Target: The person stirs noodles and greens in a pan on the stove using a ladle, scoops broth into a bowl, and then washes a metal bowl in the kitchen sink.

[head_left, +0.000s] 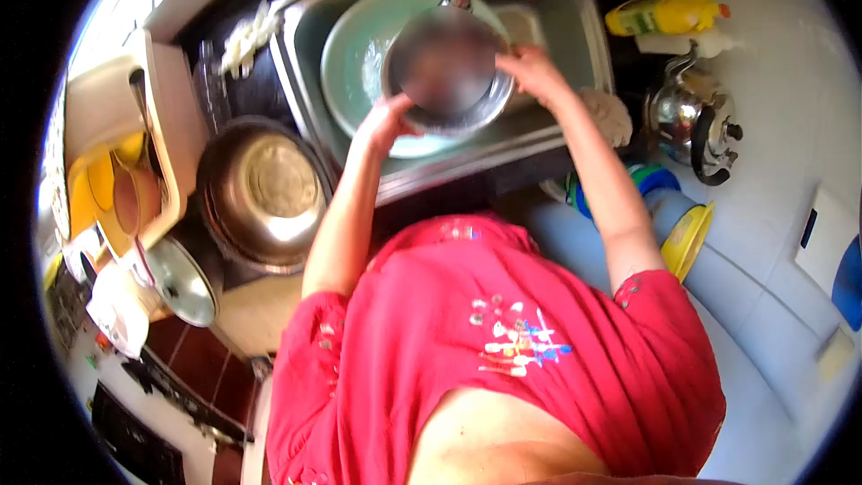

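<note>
Both my hands hold a round metal pan over the sink. My left hand (386, 124) grips the near left rim of the pan (480, 114), and my right hand (532, 72) grips its right rim. The pan's inside is blurred, so its contents cannot be made out. Its handle points away from me toward the faucet. Beneath the pan, a pale green basin (346, 63) with water in it sits in the steel sink (576, 45).
Left of the sink stands a large metal pot (274, 180); beyond it is a dish rack (171, 126) with yellow dishes. On the right are a shiny kettle (690, 112), a yellow bottle (664, 15) and a cloth (608, 117) by the sink edge.
</note>
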Motion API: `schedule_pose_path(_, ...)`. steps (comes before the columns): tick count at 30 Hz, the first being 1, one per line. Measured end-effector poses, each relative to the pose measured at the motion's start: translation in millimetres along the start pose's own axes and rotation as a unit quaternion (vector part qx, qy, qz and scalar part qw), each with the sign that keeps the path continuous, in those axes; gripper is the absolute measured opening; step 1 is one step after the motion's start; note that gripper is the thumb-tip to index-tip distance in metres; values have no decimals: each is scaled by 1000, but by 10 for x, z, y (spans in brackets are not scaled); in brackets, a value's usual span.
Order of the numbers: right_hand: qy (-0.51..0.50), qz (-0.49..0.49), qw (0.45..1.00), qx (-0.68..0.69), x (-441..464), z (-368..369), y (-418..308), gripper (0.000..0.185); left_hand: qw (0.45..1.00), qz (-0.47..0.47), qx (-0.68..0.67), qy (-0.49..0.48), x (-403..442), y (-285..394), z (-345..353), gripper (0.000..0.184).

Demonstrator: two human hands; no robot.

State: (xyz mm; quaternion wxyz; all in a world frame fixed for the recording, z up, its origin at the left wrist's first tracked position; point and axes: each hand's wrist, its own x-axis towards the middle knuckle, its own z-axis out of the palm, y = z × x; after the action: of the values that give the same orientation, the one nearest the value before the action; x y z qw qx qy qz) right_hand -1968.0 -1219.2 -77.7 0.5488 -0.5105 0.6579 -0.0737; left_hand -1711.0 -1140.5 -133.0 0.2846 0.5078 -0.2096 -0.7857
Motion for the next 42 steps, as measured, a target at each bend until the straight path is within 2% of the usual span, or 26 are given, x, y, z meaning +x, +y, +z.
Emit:
schedule_pose_path(2,7,-24,999,33,26,-24,-12,49,999,27,-10,21,-120,54,145,46)
schedule_pose_path(4,6,-3,999,48,-34,-37,-67,51,999,-11,-28,12,-177,48,210,42)
schedule_pose_path(6,-27,-21,994,102,-93,-67,-43,52,998,-17,-61,11,-229,10,252,38)
schedule_pose_path(7,-44,-14,994,96,-146,-119,-61,54,996,8,-84,13,-238,-18,305,36)
schedule_pose_path(8,-52,-29,993,103,-184,-156,-39,55,994,-15,-108,7,-209,-66,296,33)
schedule_pose_path(11,-70,-57,989,117,-294,-258,29,60,989,6,-144,19,-263,-44,509,29)
schedule_pose_path(14,26,-69,989,126,-443,-189,98,63,981,29,-187,40,-174,-132,703,30)
schedule_pose_path(16,60,-8,987,149,-612,-77,5,72,974,91,-201,50,-78,-211,855,32)
schedule_pose_path(18,166,-67,980,88,-417,272,388,81,969,105,-212,79,-20,-205,1014,29)
schedule_pose_path(19,175,-84,977,87,-608,313,184,89,968,109,-211,83,16,-222,1083,29)
schedule_pose_path(20,217,-50,972,67,-608,437,211,91,967,112,-211,88,50,-248,1145,30)
schedule_pose_path(22,312,-35,949,35,-523,571,309,86,963,128,-222,79,187,-395,1237,32)
schedule_pose_path(25,279,107,954,31,-440,438,363,81,967,121,-211,80,311,-504,1376,33)
schedule_pose_path(26,314,106,943,-28,-407,388,410,63,972,109,-193,73,335,-505,1391,32)
schedule_pose_path(28,277,126,952,-45,-379,108,429,42,982,82,-157,60,318,-459,1433,30)
schedule_pose_path(29,347,60,929,-118,-257,81,627,34,985,72,-148,48,311,-422,1473,29)
schedule_pose_path(32,340,32,920,-191,-154,-265,733,43,990,47,-134,5,352,-333,1557,29)
schedule_pose_path(34,353,-12,922,-159,-84,-402,855,45,990,2,-141,12,452,-355,1576,29)
schedule_pose_path(35,359,-37,922,-143,-80,-426,913,46,990,14,-140,22,457,-354,1623,30)
schedule_pose_path(38,437,10,894,-97,-36,-250,1071,46,988,32,-151,29,541,-396,1708,35)
schedule_pose_path(39,403,47,912,-56,-61,-188,1085,47,986,35,-159,30,568,-422,1720,36)
schedule_pose_path(40,443,53,895,-5,-35,-39,1134,47,983,62,-165,48,577,-433,1775,34)
schedule_pose_path(42,435,35,891,123,-23,279,1208,50,974,118,-175,83,615,-434,1917,29)
